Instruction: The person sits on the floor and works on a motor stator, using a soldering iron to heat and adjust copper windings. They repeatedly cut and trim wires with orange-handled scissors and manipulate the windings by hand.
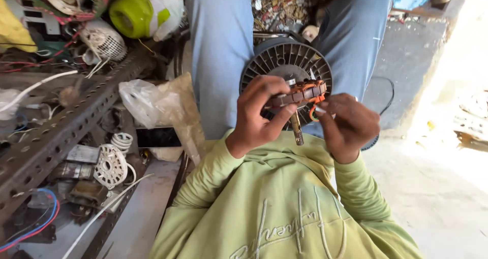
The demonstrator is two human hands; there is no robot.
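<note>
Both hands up at frame centre, over the lap. Left hand (259, 111) closed on an orange part (302, 93), thumb & fingers pinching its 9 o'clock end; a metal shaft (297, 128) hangs down from the part toward 6. Right hand (345, 124) curled, fingertips pinching small orange wires (314, 112) at the part's 4 o'clock corner. Just behind, toward 12, a dark ribbed fan motor (284, 61) sits btwn the 2 jeans legs. At 9 o'clock of the hands: crumpled clear plastic bag (140, 100) touching a brown paper bag (180, 111). Further toward 8, a white plastic disc (109, 166) near a perforated steel angle (56, 137). Green-white housing (145, 7) at 11.
</note>
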